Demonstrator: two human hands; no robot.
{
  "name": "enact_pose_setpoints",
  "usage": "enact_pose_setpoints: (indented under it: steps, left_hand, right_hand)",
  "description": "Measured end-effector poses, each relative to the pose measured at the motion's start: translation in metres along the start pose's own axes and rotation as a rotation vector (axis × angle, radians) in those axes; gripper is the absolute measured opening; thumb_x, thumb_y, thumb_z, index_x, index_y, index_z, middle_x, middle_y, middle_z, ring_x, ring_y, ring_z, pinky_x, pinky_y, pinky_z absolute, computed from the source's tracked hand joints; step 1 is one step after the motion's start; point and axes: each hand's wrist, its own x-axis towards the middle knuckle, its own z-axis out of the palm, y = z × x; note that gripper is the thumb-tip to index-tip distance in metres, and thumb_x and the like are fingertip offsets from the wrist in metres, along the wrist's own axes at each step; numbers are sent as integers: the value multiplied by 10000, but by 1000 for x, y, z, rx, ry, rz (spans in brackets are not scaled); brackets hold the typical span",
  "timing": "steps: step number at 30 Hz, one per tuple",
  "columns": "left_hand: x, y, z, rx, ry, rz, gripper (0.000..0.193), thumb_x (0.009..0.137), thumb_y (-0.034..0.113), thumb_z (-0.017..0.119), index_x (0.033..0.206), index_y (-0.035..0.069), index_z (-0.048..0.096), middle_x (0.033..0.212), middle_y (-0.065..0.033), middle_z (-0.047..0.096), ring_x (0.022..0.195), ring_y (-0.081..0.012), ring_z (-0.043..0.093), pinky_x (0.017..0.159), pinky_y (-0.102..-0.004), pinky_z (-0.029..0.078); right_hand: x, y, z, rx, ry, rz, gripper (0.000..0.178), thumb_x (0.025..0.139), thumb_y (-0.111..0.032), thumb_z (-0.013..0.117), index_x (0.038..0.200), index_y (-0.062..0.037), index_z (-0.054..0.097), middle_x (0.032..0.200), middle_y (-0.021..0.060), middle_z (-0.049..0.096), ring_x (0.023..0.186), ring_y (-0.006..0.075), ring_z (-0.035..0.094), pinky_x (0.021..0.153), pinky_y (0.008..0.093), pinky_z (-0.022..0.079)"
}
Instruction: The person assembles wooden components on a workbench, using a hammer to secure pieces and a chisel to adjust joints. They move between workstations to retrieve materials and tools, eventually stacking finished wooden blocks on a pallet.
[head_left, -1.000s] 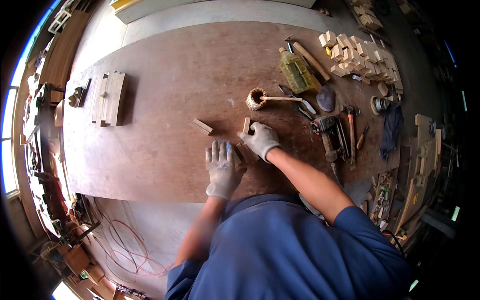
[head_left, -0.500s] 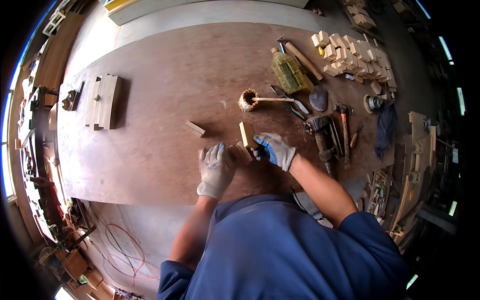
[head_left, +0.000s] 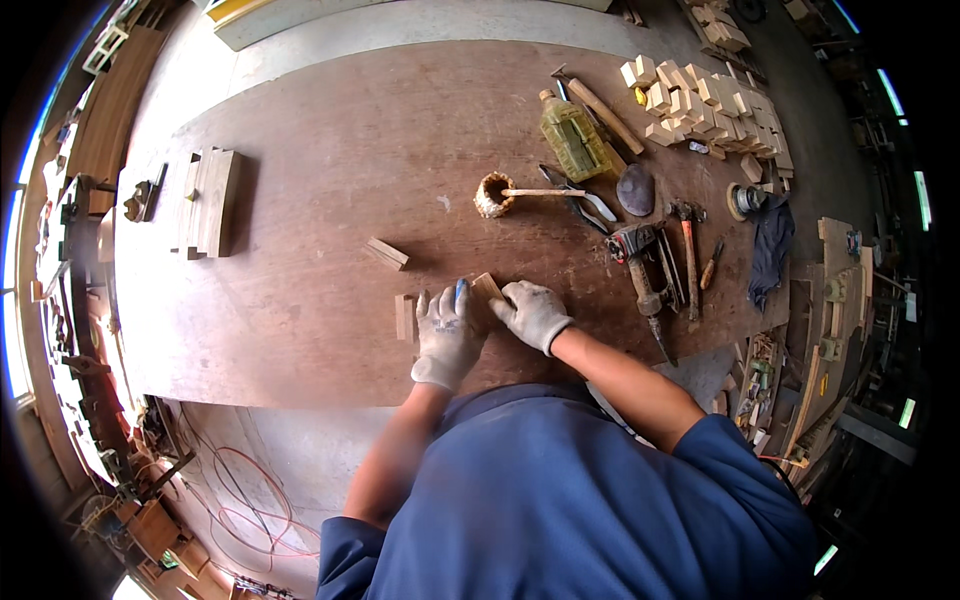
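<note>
A small wooden block (head_left: 487, 287) lies between my two gloved hands near the table's front edge, its lower part hidden by them. My right hand (head_left: 537, 314) is closed about its right side, with the fingertips on the wood. From the left, my left hand (head_left: 447, 332) presses against it, palm down and fingers bent. Just beyond the left fingers sits a second wooden block (head_left: 404, 318). A third piece, a grooved block (head_left: 387, 253), rests a little farther away. Both gloves are pale, and a blue patch marks one left fingertip.
On the brown tabletop (head_left: 330, 150) are a woven pot (head_left: 494, 194) with a brush-like stick, a yellowish bottle (head_left: 574, 138), a power tool (head_left: 640, 265), and a hammer (head_left: 688, 250). Stacked wood blocks (head_left: 705, 110) fill the far right; larger wooden pieces (head_left: 212, 203) stand left.
My right hand has lowered its raised block and turned palm down near my left hand. A block now shows left of my left hand, which has shifted slightly right.
</note>
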Motion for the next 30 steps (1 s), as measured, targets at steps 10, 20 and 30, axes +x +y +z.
enact_pose_setpoints:
  steps: [10,20,30]
  left_hand:
    - [-43,-47,-30,-103,312,-335,778,836,231,831,1499,-5,497,1428,-278,542,1311,-467,517,1139,-532,424]
    - [-40,-39,2,-377,51,-625,599,877,272,791,1407,58,610,1233,-213,711,1116,-381,700,1042,-496,515]
    - [13,-23,-3,-492,-17,-534,764,852,248,783,1509,-18,498,1176,-209,737,1065,-338,714,984,-458,549]
  right_hand:
    - [0,-35,4,-95,-94,87,1007,834,-502,814,1557,50,380,1378,288,612,1240,413,650,1054,468,531]
    - [3,-34,6,-93,-149,138,944,842,-500,801,1519,41,426,1384,299,605,1254,427,640,1069,477,522]
    - [40,-29,-6,23,-20,100,803,816,-459,843,1374,27,531,1341,309,626,1266,438,624,1073,480,513]
